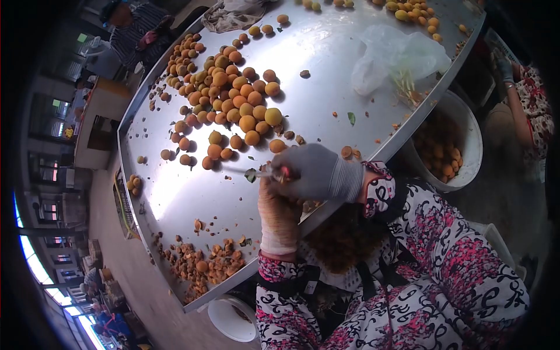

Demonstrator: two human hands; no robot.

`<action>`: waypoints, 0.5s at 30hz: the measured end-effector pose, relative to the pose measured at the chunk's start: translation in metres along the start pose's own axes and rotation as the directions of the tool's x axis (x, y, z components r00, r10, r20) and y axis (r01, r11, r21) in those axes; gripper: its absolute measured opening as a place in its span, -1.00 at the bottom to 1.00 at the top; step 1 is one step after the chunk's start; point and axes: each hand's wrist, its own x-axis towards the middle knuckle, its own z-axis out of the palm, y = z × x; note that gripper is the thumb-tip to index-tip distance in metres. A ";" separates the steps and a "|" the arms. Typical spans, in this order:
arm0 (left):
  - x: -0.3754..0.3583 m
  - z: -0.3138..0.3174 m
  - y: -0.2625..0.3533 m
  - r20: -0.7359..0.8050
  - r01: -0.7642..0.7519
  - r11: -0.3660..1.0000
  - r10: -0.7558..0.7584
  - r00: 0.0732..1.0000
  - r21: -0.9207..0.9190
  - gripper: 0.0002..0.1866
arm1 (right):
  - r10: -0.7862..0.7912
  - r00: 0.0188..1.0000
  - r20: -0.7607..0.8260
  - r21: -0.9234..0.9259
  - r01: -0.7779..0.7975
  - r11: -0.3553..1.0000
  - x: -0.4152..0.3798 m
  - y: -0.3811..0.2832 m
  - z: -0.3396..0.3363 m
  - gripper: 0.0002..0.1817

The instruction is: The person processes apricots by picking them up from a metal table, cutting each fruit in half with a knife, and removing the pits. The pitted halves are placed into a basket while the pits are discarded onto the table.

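My right hand (312, 170), in a grey knit glove, is closed round a small tool, probably a knife (240, 170). Its thin blade points left and is blurred; a bit of red shows at the grip. Just below and touching it is my left hand (277, 219), in a pale stained glove, its fingers curled up under the right. What the left fingers hold is hidden. Both hands are over the near edge of a metal table (326, 64). Beyond them lies a spread pile of orange-yellow apricots (233, 96). Cut apricot pieces (207, 265) are heaped at the near left corner.
A clear plastic bag (391, 58) lies at the right, with more apricots (411, 11) past it. A white bucket (452, 146) of fruit stands beside the table, another bucket (230, 318) below it. Co-workers (137, 32) are at the far side and right.
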 end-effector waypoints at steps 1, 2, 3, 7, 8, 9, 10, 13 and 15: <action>-0.005 0.005 0.000 0.106 -0.057 0.998 0.056 0.993 0.001 -0.56 | -0.056 0.996 0.073 -0.174 0.068 0.982 -0.006 0.003 0.010 -0.70; -0.008 0.006 -0.001 0.210 -0.114 0.993 0.113 0.971 -0.007 -0.54 | -0.097 0.983 0.157 -0.337 0.146 0.930 -0.011 0.008 0.017 -0.70; -0.009 0.004 0.000 0.182 -0.179 0.982 0.165 0.969 0.064 -0.54 | -0.072 0.973 0.220 -0.316 0.141 0.938 -0.012 0.006 0.017 -0.67; -0.010 0.003 0.000 0.105 -0.248 0.953 0.233 0.967 0.174 -0.61 | 0.094 0.935 0.343 -0.383 0.048 0.922 -0.009 -0.001 0.002 -0.67; -0.014 0.007 0.002 0.106 -0.248 0.953 0.233 0.967 0.175 -0.61 | 0.173 0.910 0.376 -0.437 0.009 0.900 -0.006 -0.001 -0.004 -0.66; -0.018 0.008 0.005 0.061 -0.240 0.925 0.232 0.971 0.294 -0.62 | 0.253 0.880 0.402 -0.491 -0.026 0.871 -0.003 0.001 -0.009 -0.64; -0.021 0.007 0.007 0.017 -0.223 0.885 0.236 0.971 0.409 -0.63 | 0.253 0.880 0.401 -0.491 -0.027 0.871 -0.001 0.004 -0.013 -0.64; -0.024 0.003 0.015 0.033 -0.262 0.840 0.281 0.959 0.475 -0.59 | 0.325 0.933 0.154 -0.337 -0.259 0.905 0.003 0.013 -0.023 -0.53; -0.036 0.008 0.015 0.182 -0.288 0.752 0.223 0.958 0.593 -0.58 | 0.313 0.947 0.067 -0.209 -0.293 0.933 0.004 0.018 -0.024 -0.53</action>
